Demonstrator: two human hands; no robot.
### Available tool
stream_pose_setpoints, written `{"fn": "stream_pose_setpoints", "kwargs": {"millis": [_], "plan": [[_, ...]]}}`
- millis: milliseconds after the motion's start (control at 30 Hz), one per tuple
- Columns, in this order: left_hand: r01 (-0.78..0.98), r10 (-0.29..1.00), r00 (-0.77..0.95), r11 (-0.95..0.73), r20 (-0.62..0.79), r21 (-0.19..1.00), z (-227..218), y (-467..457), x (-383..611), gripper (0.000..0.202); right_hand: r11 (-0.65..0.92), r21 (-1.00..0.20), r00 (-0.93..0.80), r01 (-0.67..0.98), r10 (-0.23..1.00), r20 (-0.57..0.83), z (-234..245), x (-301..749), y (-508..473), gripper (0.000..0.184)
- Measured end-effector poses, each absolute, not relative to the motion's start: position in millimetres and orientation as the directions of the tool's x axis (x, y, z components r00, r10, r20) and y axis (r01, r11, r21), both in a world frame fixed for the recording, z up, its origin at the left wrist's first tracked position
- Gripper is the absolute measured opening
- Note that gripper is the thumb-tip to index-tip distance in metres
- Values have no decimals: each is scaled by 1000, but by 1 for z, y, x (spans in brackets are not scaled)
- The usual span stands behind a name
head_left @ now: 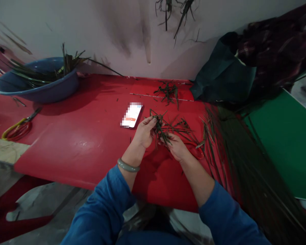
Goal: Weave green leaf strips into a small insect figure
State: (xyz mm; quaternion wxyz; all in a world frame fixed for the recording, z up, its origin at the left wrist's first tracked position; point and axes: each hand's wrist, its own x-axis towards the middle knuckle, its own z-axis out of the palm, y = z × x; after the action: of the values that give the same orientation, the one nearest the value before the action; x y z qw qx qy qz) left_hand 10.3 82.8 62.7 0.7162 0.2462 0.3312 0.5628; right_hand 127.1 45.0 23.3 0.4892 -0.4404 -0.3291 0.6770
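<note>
Between my hands, over the red table cover (91,136), is a small piece woven from dark green leaf strips (158,126), its loose ends sticking out on several sides. My left hand (145,131) pinches its upper left part between thumb and fingers. Lower on the right, my right hand (177,146) has its fingers closed on strips of the same piece; the fingertips are partly hidden. Just left of the work lies a lit phone (132,115). Cut strips (185,127) lie beyond my right hand, close to a red loop handle (199,153) that is partly covered.
A blue basin (40,92) with long leaves stands back left, near yellow-and-red-handled scissors (21,127). More leaf pieces (168,92) lie by the wall. Long leaves (252,170) spread along the right, beside a green board (283,136) and a dark bag (224,75).
</note>
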Motion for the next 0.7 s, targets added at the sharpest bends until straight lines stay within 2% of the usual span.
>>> {"fn": "stream_pose_setpoints", "kwargs": {"millis": [267, 700], "plan": [[-672, 983, 142, 180, -113, 719, 55, 86, 8, 10, -308, -894, -164, -325, 949, -268, 17, 129, 46, 30], [-654, 982, 134, 188, -133, 733, 52, 91, 5, 21, -267, -930, -187, -254, 956, -224, 12, 130, 46, 32]]}}
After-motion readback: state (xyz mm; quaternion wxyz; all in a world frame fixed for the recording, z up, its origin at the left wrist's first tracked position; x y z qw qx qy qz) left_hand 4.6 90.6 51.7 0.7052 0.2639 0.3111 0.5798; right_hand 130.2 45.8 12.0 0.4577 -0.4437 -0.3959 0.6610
